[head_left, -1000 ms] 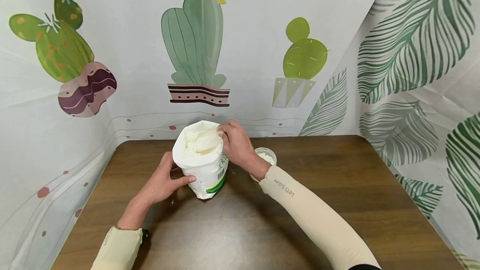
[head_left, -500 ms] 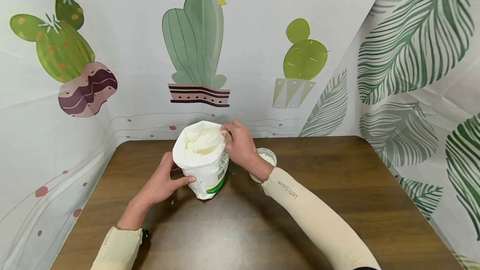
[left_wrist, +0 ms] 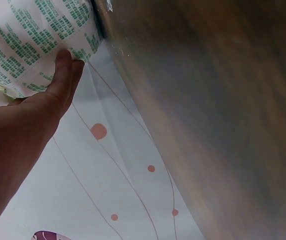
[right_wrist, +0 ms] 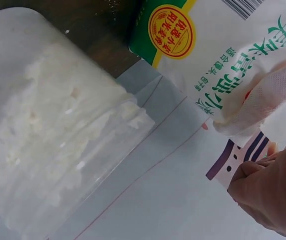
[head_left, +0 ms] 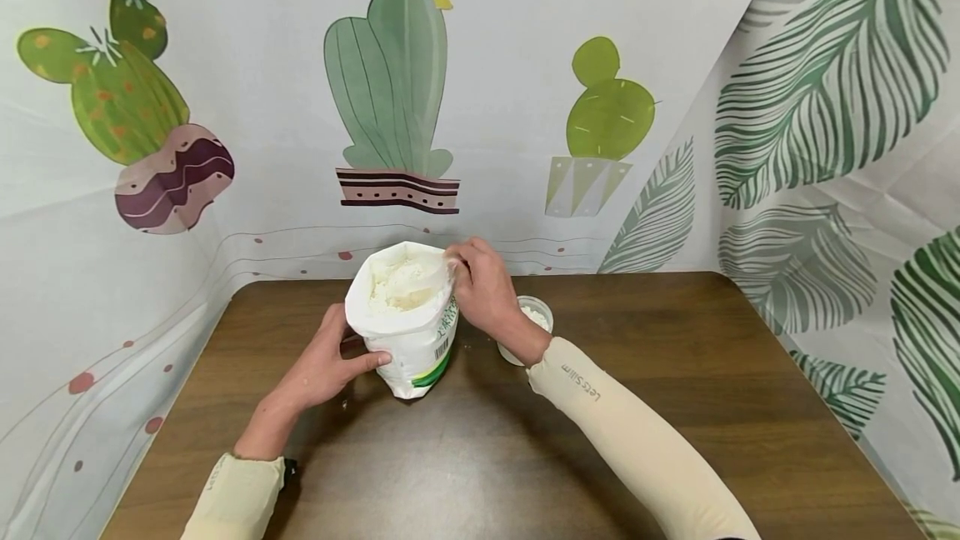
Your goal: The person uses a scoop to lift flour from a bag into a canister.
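A white flour bag (head_left: 408, 361) with green print and a barcode stands open-topped on the table, full of pale flour (head_left: 397, 282). My left hand (head_left: 322, 361) grips its near left side, thumb in front; the left wrist view shows fingers (left_wrist: 65, 67) against the green-lettered side. At the right of the bag's mouth, my right hand (head_left: 480, 282) pinches the end of a translucent scoop (head_left: 431, 275) whose bowl lies in the flour. Curled fingers (right_wrist: 253, 185) appear beside the bag's rim in the right wrist view, where the scoop is mostly hidden.
A clear round jar (head_left: 536, 307) of white flour stands right of the bag, partly behind the right wrist; it looms large in the right wrist view. Specks of flour lie on the brown table (head_left: 480, 457). A printed cloth (head_left: 510, 107) hangs behind the table's back edge.
My right hand has shifted slightly right, drawing the scoop toward the bag's right rim. The left hand and the bag stay in place.
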